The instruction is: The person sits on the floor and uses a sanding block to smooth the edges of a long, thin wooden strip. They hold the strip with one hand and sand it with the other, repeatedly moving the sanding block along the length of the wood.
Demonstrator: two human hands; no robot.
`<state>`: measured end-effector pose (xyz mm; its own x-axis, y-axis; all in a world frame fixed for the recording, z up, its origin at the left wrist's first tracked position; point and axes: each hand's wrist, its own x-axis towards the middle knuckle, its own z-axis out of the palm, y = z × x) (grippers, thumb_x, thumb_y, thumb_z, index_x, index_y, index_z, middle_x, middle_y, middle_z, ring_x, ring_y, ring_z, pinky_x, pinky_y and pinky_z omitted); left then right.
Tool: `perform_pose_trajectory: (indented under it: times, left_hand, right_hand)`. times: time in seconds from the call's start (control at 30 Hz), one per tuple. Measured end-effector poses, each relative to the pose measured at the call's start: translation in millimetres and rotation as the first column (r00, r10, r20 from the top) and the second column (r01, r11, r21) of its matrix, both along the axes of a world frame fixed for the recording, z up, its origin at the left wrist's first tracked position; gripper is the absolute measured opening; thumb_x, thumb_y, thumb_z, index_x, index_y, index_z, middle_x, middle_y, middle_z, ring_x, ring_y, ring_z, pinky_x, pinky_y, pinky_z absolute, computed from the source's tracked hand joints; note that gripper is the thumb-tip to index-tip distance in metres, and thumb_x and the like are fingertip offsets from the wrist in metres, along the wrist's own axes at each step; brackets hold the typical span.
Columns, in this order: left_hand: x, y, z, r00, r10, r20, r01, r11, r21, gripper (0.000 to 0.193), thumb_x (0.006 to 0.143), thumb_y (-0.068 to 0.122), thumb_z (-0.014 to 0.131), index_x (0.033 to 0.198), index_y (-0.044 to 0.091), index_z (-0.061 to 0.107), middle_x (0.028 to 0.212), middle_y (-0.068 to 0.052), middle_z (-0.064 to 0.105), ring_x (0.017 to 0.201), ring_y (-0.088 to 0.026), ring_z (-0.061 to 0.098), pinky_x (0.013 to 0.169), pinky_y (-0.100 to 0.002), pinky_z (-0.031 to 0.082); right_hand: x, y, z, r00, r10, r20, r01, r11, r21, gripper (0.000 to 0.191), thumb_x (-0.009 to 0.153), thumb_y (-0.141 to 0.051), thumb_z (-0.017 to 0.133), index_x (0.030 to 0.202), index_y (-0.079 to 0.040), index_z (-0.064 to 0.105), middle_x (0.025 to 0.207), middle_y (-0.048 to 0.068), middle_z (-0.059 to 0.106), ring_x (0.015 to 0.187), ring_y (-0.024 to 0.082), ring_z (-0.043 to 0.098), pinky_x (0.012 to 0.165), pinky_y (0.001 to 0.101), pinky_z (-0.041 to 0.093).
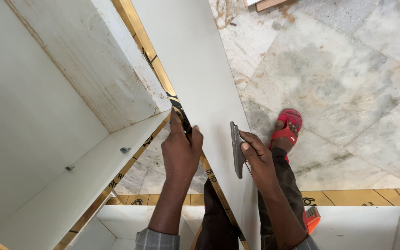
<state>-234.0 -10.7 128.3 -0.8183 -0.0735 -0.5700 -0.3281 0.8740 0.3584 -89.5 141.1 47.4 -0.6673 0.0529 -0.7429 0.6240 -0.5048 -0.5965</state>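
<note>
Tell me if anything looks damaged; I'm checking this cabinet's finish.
Yes: the white cabinet side panel has brownish smears and scuffs along its inner face and edges. The gold edge band by the left hand looks worn dark.

The white panel (195,69) is running off the top edge, and the orange tool (312,218) is perhaps half hidden behind the leg.

Carpentry site: unfinished white cabinet (47,120), loose panel (200,69), stained marble floor (348,78).
</note>
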Motion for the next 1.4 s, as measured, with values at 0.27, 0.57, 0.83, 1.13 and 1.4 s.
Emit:
perform_pose_trajectory:
  times: [0.27,0.57,0.83,1.13,1.4]
  left_hand:
    - [1,-35,-5,0.999,0.043,0.0,-0.041,0.95,0.31,0.07,0.095,0.015,0.056,0.155,-0.01,0.031,0.119,-0.024,0.072,0.1,-0.028,0.075,0.086,-0.038,0.06]
    - [-68,-27,-71,0.911,0.396,-0.12,-0.196,0.669,0.717,0.073,0.11,0.049,0.035,0.167,0.007,0.017,0.17,-0.018,0.026,0.155,-0.029,0.032,0.125,-0.042,0.032]
    - [-63,-2,-85,0.851,0.519,-0.077,-0.173,0.417,0.892,0.071,0.114,0.046,0.038,0.169,0.007,0.014,0.173,-0.016,0.025,0.158,-0.028,0.033,0.129,-0.04,0.03]
    - [-49,-6,-107,0.8,0.576,0.167,-0.284,0.119,0.951,0.072,0.11,0.048,0.04,0.166,0.008,0.02,0.158,-0.017,0.043,0.139,-0.022,0.051,0.114,-0.037,0.046]
    - [-38,-32,-128,0.704,0.632,0.324,-0.474,0.077,0.877,0.05,0.116,0.053,0.045,0.123,0.004,0.055,0.109,-0.007,0.061,0.101,-0.013,0.062,0.087,-0.029,0.055]
  right_hand:
    - [-2,-20,9,0.988,0.059,-0.143,-0.058,0.998,0.009,0.04,0.105,-0.023,0.057,0.138,-0.001,0.061,0.136,0.007,0.061,0.103,0.01,0.062,0.081,0.0243,0.053]
    - [-35,-27,32,0.867,0.29,-0.406,-0.182,0.941,0.285,0.038,0.109,-0.021,0.058,0.142,-0.003,0.062,0.137,0.01,0.063,0.124,0.018,0.061,0.103,0.0292,0.049]
    - [-21,-5,42,0.806,0.478,-0.349,-0.339,0.856,0.39,0.042,0.101,-0.012,0.061,0.142,-0.005,0.062,0.131,0.011,0.061,0.105,0.017,0.064,0.088,0.0286,0.053]
    - [-57,-16,40,0.772,0.466,-0.433,-0.195,0.822,0.536,0.036,0.101,-0.009,0.064,0.138,-0.008,0.065,0.125,0.012,0.063,0.101,0.016,0.066,0.082,0.0271,0.053]
    - [-167,-39,3,0.764,0.431,-0.479,-0.182,0.858,0.481,0.036,0.107,-0.019,0.059,0.142,-0.015,0.063,0.124,0.014,0.061,0.103,0.022,0.067,0.084,0.0316,0.056]
